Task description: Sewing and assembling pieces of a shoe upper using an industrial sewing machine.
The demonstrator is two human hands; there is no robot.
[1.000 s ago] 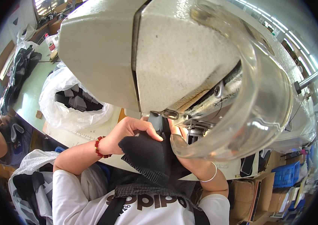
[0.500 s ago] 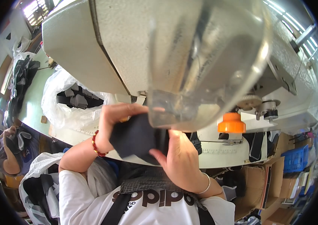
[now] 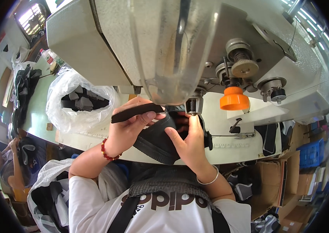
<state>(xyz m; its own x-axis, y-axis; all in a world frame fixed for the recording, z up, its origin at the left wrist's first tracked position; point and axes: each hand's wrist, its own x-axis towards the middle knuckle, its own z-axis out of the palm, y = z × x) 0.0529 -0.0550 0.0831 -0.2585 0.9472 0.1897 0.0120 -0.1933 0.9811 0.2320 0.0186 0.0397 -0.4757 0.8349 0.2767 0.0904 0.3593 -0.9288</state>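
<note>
Under a grey sewing machine (image 3: 141, 42), both hands hold dark, curved fabric (image 3: 154, 141).

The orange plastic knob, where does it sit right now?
In the head view the orange plastic knob sits right of centre on the grey sewing machine, just right of the right hand.

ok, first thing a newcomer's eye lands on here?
Probably the big grey-white sewing machine, which fills the top of the view, with a bright orange knob under its right side. Just below centre, the left hand pinches a black strip, while the right hand holds a dark fabric piece near the needle area. A clear bag of dark pieces sits at left.
</note>
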